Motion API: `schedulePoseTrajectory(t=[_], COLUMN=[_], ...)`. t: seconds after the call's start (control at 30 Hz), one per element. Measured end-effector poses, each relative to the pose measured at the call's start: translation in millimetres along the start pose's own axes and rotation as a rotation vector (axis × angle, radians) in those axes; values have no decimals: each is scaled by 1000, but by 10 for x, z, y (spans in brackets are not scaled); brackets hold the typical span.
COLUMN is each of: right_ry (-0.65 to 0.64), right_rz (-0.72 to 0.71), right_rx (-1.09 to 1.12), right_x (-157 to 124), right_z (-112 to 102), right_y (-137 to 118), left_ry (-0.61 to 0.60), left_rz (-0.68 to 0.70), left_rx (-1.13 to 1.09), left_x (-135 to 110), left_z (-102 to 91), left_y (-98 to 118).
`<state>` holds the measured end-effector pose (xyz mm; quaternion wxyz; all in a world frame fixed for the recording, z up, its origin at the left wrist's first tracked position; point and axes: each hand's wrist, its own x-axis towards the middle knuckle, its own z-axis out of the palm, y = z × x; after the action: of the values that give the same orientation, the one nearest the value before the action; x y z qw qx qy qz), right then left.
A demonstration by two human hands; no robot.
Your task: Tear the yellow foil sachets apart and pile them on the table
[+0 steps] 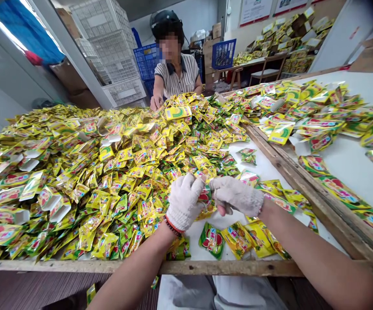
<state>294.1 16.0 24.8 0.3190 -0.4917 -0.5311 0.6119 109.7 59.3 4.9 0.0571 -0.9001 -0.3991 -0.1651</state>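
My left hand (184, 201), in a white knit glove, curls its fingers around one side of a small green packet (205, 193) with red print. Bent fingers of my right hand (236, 196), gloved too, close on the packet's other side; part of it is hidden by the gloves. Just below the hands, a green watermelon packet (211, 241) lies flat on the white tabletop. Beside it is a row of yellow packets (237, 239) with fruit pictures. A big heap of yellow and green packets (135, 172) spreads left of and beyond my hands.
A wooden edge strip (238, 268) runs along the table front, and a wooden divider (290, 172) slants at right. Open small cartons (59, 206) lie on the heap; more cartons (281, 131) lie beyond the divider. Across the table, a person (180, 75) reaches into the heap.
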Motion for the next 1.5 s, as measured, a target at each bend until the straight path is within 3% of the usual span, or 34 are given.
schedulePoseTrajectory(t=[0.07, 0.1, 0.23, 0.33, 0.37, 0.43, 0.5, 0.57, 0.63, 0.7, 0.77, 0.83, 0.87, 0.97, 1.07, 1.2, 1.27, 1.33, 1.5], right_ry=[-113, -111, 144, 283, 303, 351, 430, 493, 555, 703, 935, 1026, 1081, 1108, 994, 848, 786, 758, 773], right_rz=[-30, -30, 17, -38, -72, -152, -257, -334, -341, -390, -601, -772, -729, -306, -48, 241, 237, 168, 27], right_rx=[64, 57, -143, -110, -84, -124, -261, -368, -282, 31, 454, 651, 609, 54, -330, -940, -1061, -1041, -934], right_x=[-23, -15, 108, 192, 211, 239, 258, 256, 207, 105, -22, -117, -135, -46, 163, 359, 395, 409, 404], right_z=[5, 10, 49, 46, 37, 18, -3, -50, -172, -404, -720, -1028, -1145, -1271, -1132, -897, -828, -794, -861], right_y=[-5, -5, 17, 70, 91, 127, 140, 115, 49, -39, -110, -123, -102, 48, 218, 305, 301, 284, 192], left_ry=[-2, 3, 96, 245, 231, 85, -65, -89, -18, 78, 133, 130, 118, 54, -66, -163, -195, -246, -401], left_rz=[-13, -23, 32, -97, -185, -341, -419, -448, -439, -420, -403, -372, -328, -74, 170, 350, 358, 324, 238], left_rx=[-8, -14, -207, -530, -661, -924, -1111, -1210, -1287, -1312, -1220, -1057, -958, -650, -372, -96, -25, 21, 37], left_x=[2, 7, 28, 29, 28, 27, 35, 54, 74, 84, 86, 98, 115, 233, 414, 566, 545, 466, 272], left_z=[4, 1, -44, -90, -101, -111, -109, -96, -72, -39, -2, 26, 34, 40, 83, 244, 302, 298, 72], left_y=[6, 5, -43, -133, -164, -204, -207, -182, -158, -158, -174, -167, -141, 54, 367, 655, 659, 587, 411])
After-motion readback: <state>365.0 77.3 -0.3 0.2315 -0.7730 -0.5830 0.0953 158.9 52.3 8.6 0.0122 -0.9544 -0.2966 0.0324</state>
